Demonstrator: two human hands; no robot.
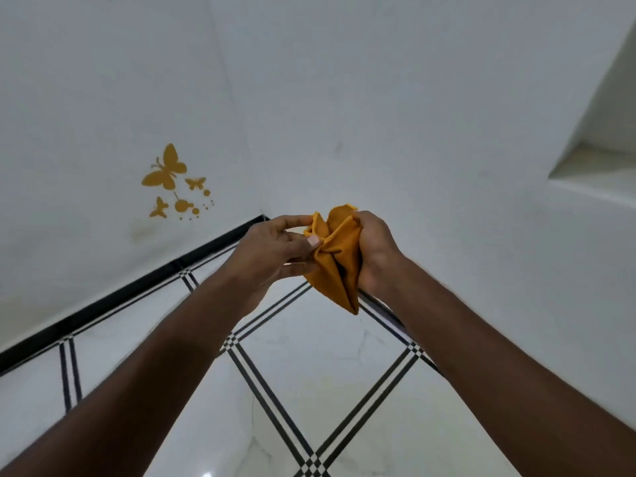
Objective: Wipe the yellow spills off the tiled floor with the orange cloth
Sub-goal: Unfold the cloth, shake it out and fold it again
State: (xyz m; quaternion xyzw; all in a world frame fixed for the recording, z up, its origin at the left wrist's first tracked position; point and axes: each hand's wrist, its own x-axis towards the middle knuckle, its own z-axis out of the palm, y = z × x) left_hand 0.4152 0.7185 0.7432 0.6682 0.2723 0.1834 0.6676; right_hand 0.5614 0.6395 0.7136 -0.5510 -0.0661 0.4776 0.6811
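Note:
The orange cloth (335, 259) is bunched up in the air in front of me, its lower corner hanging down to a point. My left hand (275, 251) pinches its left folds between thumb and fingers. My right hand (373, 249) is closed around its right side. Both arms reach out over the white tiled floor (309, 366), which has black striped grout lines. No yellow spill shows on the floor tiles in this view.
White walls meet in a corner straight ahead, with a black skirting strip (137, 287) along the left wall. Yellow butterfly stickers (172, 182) sit on the left wall. A recessed ledge (599, 166) is set into the right wall.

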